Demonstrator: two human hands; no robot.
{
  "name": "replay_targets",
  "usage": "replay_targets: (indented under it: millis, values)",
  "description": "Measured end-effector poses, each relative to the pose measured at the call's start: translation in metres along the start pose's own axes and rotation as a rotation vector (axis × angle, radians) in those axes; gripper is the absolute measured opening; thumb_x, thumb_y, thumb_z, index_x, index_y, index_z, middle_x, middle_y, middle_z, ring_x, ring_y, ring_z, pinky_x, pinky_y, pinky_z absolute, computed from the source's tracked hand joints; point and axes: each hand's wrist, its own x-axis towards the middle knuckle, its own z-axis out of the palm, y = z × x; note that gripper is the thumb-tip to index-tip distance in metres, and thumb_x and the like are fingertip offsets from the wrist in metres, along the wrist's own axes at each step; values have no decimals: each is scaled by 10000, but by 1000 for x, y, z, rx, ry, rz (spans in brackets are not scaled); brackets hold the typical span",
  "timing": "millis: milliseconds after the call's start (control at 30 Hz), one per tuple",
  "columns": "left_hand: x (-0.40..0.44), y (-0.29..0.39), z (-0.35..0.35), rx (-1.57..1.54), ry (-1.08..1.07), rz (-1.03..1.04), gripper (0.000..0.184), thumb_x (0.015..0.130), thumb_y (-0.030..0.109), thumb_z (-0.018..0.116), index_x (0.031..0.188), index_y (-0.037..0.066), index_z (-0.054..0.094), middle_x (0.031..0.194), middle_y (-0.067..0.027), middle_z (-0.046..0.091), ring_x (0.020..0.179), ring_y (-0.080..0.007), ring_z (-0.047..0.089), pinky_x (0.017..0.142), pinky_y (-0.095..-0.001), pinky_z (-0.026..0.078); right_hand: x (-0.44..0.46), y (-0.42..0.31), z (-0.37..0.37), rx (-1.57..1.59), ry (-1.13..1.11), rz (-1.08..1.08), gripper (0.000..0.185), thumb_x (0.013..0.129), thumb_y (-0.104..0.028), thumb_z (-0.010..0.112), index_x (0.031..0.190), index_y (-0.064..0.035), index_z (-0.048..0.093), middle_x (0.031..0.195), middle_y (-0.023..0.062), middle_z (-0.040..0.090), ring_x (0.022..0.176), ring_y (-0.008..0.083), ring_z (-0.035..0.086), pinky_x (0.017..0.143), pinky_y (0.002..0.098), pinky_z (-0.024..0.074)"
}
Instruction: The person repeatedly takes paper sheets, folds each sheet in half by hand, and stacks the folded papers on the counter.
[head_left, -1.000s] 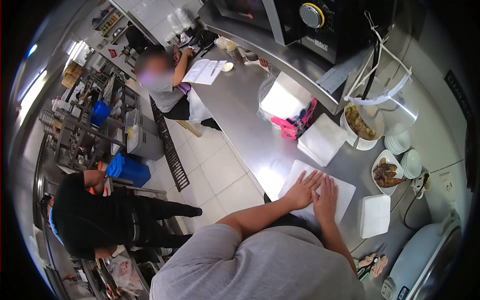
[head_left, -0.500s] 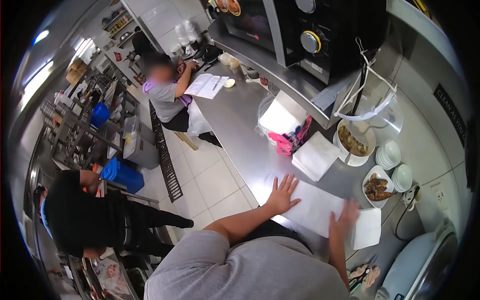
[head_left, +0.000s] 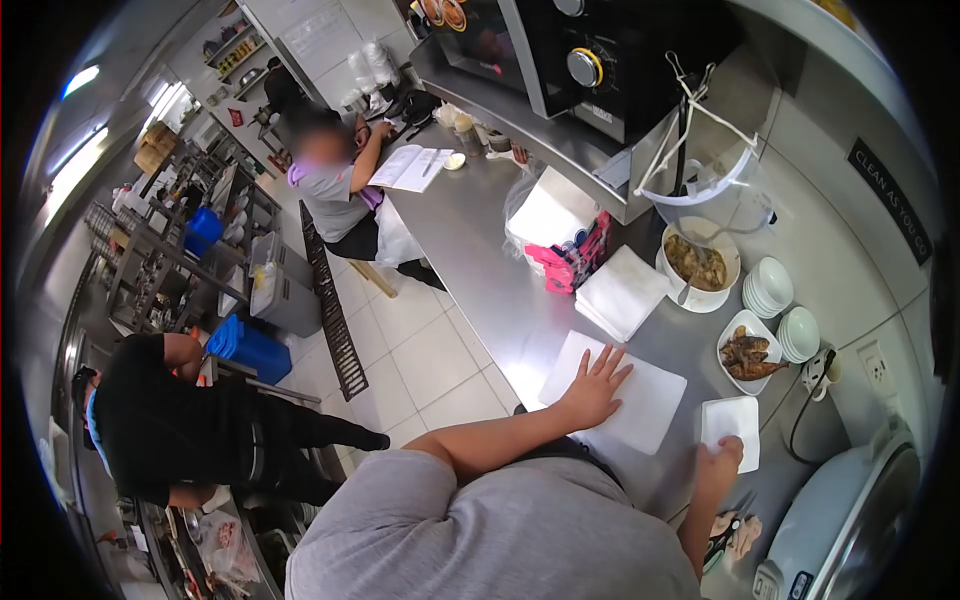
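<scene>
My left hand (head_left: 595, 392) lies flat with fingers spread on a white paper napkin (head_left: 650, 405) on the steel counter. To its right, my right hand (head_left: 720, 458) is at the lower edge of a smaller folded white napkin (head_left: 730, 420), its fingers curled and closed on that edge. Whether this is one napkin or a small pile, I cannot tell. Beyond my left hand sits a stack of white napkins (head_left: 622, 292), beside an opened plastic pack of napkins (head_left: 556, 215) with pink printing.
A microwave (head_left: 600, 75) stands on a shelf above the steel counter (head_left: 470, 250). At the right are a bowl of food (head_left: 697, 265), a plate of fried fish (head_left: 750, 352), stacked white bowls (head_left: 768, 287) and scissors (head_left: 728, 530). One person sits writing; another bends at the left.
My right hand has left the larger napkin and moved right and down onto the small folded one. My left hand stays flat on the larger napkin. The view has shifted slightly.
</scene>
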Motion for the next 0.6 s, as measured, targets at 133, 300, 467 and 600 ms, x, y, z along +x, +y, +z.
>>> replay_targets:
  millis: [133,300,467,600]
  values:
    - [-9,-5,5,-91,-94,31,640,856,270,614,1414,67,377,1538,-199,179,1445,-376,103,1139,-581,121,1,-16,-3,-72,-27,40,260,698,-30,673,865,-4,475,983,177,523,974,397,510,828,478,423]
    - [-18,-9,13,-95,-95,88,628,856,282,616,1405,75,393,1530,-193,205,1443,-375,117,1134,-585,150,0,-12,1,-87,-32,12,196,729,-10,650,835,6,485,976,203,530,964,404,518,831,486,421]
    - [-11,-17,25,-35,30,184,662,875,374,592,1431,98,363,1539,-174,201,1448,-357,111,1142,-569,136,1,7,8,-89,-90,0,87,801,-4,590,850,20,523,1032,251,561,1029,428,519,893,491,419]
    - [-15,-29,44,27,65,191,689,909,462,515,1468,119,305,1553,-157,187,1450,-342,118,1147,-557,122,0,20,13,-95,-81,-13,49,845,-12,548,877,25,546,1100,283,568,1094,441,512,942,479,412]
